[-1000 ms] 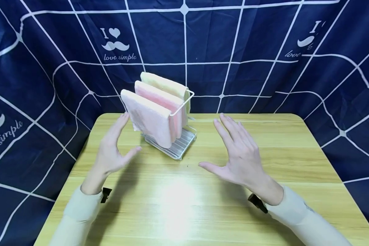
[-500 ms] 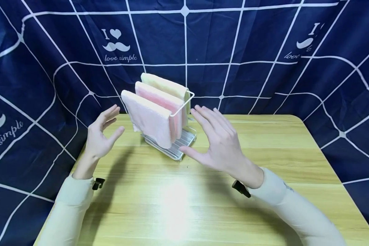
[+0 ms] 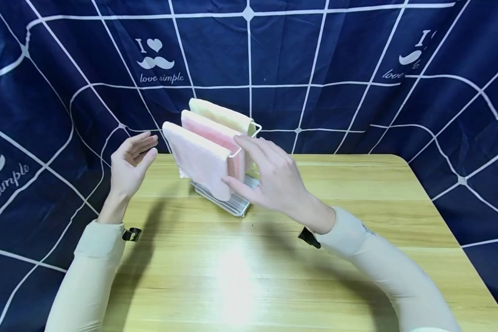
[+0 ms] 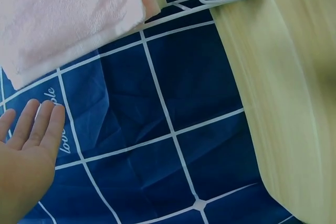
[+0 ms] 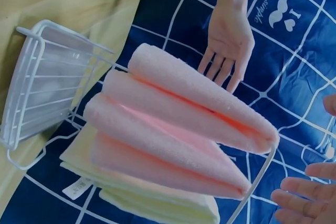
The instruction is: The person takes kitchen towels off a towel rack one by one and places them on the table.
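Observation:
Three small folded towels hang over a white wire rack (image 3: 237, 205) at the back of the table: a pale pink towel (image 3: 196, 159) in front, a deeper pink towel (image 3: 209, 130) in the middle and a pale yellow towel (image 3: 219, 112) behind. In the head view my right hand (image 3: 275, 173) overlaps the rack's right side, thumb and fingers spread apart. The right wrist view shows its fingers (image 5: 299, 195) extended, a gap between them and the towels. My left hand (image 3: 128, 161) is raised left of the pale pink towel, fingers loosely bent and holding nothing.
A tray (image 5: 50, 77) lies in the rack's wire base. A small white tag (image 5: 77, 188) hangs by the yellow towel. Dark blue cloth (image 3: 290, 55) with white lines stands behind and beside the wooden table (image 3: 357, 198).
My right hand has moved left, from beside the rack to overlapping its right side. My left hand has drawn back to the left, away from the pale pink towel. The towels have stayed put.

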`<state>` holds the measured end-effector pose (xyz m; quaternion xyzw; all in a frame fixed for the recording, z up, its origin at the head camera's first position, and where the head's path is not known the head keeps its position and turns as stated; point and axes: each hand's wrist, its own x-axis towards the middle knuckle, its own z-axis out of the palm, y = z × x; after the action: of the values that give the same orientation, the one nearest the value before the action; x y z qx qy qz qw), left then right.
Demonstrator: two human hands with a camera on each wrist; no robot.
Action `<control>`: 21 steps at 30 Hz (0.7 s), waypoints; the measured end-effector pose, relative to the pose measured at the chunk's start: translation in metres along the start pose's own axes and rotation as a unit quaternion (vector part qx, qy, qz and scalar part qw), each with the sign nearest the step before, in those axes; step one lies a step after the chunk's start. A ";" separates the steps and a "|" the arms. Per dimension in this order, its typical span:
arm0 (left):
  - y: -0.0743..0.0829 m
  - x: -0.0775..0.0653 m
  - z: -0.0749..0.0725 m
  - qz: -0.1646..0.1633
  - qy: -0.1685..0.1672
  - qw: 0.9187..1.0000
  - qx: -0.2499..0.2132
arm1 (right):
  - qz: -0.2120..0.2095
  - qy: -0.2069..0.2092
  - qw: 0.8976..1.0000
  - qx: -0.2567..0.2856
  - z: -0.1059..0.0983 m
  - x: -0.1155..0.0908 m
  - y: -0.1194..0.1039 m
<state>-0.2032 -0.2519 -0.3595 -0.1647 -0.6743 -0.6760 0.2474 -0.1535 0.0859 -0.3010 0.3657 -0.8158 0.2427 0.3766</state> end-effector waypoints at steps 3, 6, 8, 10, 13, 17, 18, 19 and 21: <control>-0.002 0.008 0.002 -0.018 0.011 1.000 -0.001 | 0.004 -0.005 1.000 0.004 0.004 0.007 0.000; -0.003 0.014 0.004 -0.033 0.018 0.999 0.017 | 0.005 -0.011 1.000 0.004 0.007 0.013 0.000; -0.004 0.017 0.004 -0.041 0.019 0.998 0.037 | 0.004 -0.015 1.000 0.002 0.010 0.017 -0.001; -0.005 0.020 0.004 -0.046 0.020 0.997 0.051 | 0.004 -0.019 1.000 -0.003 0.013 0.020 -0.001; -0.007 0.023 0.005 -0.050 0.023 0.997 0.051 | 0.004 -0.023 1.000 -0.009 0.018 0.025 -0.001; -0.009 0.027 0.005 -0.049 0.025 0.998 0.027 | 0.009 -0.033 0.999 -0.014 0.024 0.031 -0.001; -0.010 0.028 0.005 -0.049 0.025 0.998 0.021 | 0.010 -0.038 0.999 -0.016 0.025 0.032 -0.001; -0.011 0.029 0.006 -0.048 0.023 0.998 0.017 | 0.011 -0.043 0.999 -0.020 0.027 0.034 -0.001; -0.012 0.030 0.007 -0.048 0.018 0.999 0.004 | 0.013 -0.056 0.998 -0.030 0.030 0.038 0.000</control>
<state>-0.2357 -0.2492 -0.3523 -0.1185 -0.6797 -0.6871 0.2277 -0.1835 0.0501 -0.2888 0.3564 -0.8473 0.2022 0.3378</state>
